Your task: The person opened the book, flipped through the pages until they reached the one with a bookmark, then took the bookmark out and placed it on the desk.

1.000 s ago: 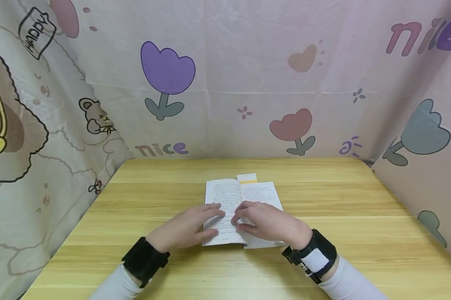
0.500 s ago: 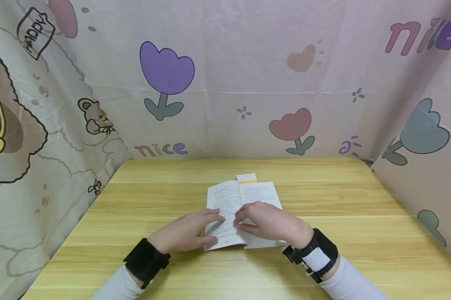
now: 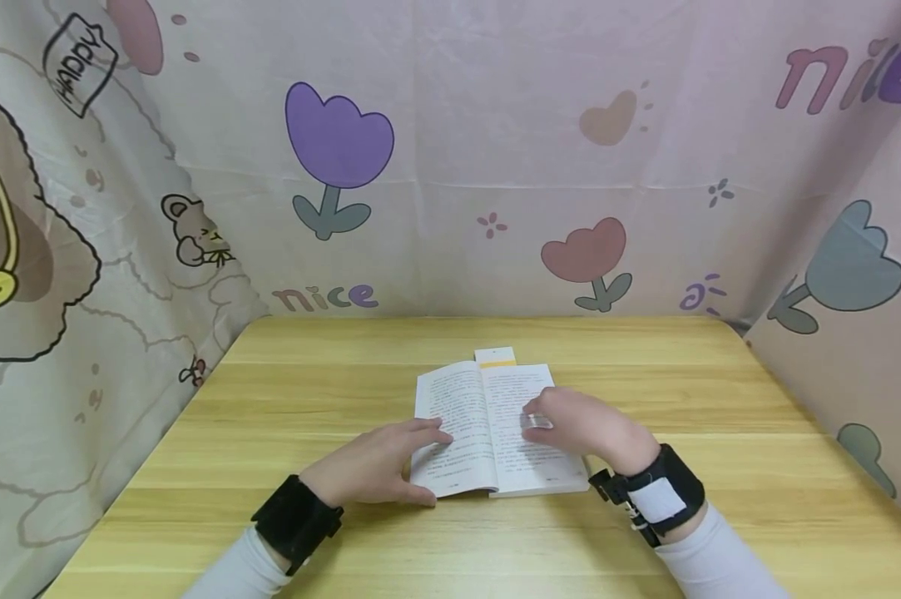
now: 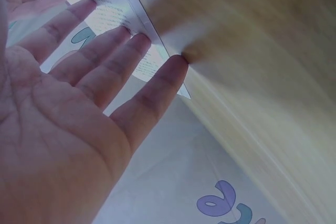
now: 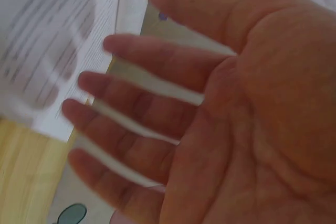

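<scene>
The book (image 3: 489, 428) lies open on the counter (image 3: 315, 366), a little below the centre of the head view, with printed text on both pages. At its lower left, the left hand (image 3: 378, 462) reaches over the left page with its fingers (image 4: 115, 80) spread, gaps showing between them in the left wrist view. On the right side of the book, the right hand (image 3: 592, 424) hangs over the outer part of the right page, its fingers (image 5: 144, 103) spread and slightly bent, pinching nothing. Whether those fingertips touch the paper, I cannot tell.

The likeliest trouble is at the left page: if the left hand lifted off, the leaves under it might spring up and swing over, as nothing else is seen holding them. A heavy drag of those fingers could instead crease the paper or skew the whole book. On the right, a careless brush might catch and bend a leaf. The white card (image 3: 494, 355) with a yellow band, poking out past the book's top edge, is exposed too — a bump could knock it askew.
</scene>
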A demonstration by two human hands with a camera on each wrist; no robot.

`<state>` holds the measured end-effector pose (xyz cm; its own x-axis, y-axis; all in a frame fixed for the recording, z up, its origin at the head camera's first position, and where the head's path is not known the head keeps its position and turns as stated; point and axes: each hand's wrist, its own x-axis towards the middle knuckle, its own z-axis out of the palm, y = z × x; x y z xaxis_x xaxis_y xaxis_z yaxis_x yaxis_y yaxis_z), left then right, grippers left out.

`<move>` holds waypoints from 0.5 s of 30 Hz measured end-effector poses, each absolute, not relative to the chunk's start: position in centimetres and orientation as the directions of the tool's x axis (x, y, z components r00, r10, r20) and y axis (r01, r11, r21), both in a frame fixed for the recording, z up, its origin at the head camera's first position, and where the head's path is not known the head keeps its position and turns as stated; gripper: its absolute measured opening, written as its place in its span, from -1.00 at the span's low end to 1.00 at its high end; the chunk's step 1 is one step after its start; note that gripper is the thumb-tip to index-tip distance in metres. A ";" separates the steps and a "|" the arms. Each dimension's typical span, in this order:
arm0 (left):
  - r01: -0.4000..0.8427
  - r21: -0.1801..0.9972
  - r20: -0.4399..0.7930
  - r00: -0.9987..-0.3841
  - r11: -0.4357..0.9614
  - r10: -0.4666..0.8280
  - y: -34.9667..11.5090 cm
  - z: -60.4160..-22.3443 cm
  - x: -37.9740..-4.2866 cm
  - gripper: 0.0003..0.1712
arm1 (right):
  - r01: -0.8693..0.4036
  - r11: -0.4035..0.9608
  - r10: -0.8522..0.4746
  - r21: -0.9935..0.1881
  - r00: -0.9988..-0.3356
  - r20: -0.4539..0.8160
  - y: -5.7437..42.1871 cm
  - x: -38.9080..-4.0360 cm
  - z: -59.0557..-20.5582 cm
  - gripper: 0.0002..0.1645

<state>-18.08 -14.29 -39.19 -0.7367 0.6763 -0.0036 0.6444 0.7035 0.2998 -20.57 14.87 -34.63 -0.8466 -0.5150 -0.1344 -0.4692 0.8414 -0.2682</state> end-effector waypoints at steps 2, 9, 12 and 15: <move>0.640 0.295 -0.008 -0.741 0.709 0.672 -14.3 -39.2 -18.1 -0.10 | -0.417 0.873 -0.465 -0.251 -0.868 -0.176 15.2 -20.8 -34.7 -0.67; 0.634 0.292 -0.016 -0.746 0.716 0.666 -14.2 -39.1 -18.0 -0.10 | -0.315 0.933 -0.350 -0.177 -0.908 -0.231 16.2 -21.2 -34.6 -0.69; 0.631 0.295 -0.019 -0.747 0.717 0.665 -14.2 -39.1 -18.0 -0.10 | -0.291 0.942 -0.325 -0.169 -0.916 -0.235 16.6 -21.2 -34.5 -0.71; 0.632 0.296 -0.018 -0.746 0.717 0.665 -14.2 -39.1 -18.1 -0.11 | -0.267 0.948 -0.304 -0.176 -0.921 -0.243 17.0 -21.3 -34.4 -0.74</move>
<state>-18.05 -14.23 -39.14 -0.7464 0.6652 -0.0177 0.6316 0.7166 0.2957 -21.30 16.97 -34.45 -0.9211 -0.3043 -0.2428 -0.2668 0.9476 -0.1756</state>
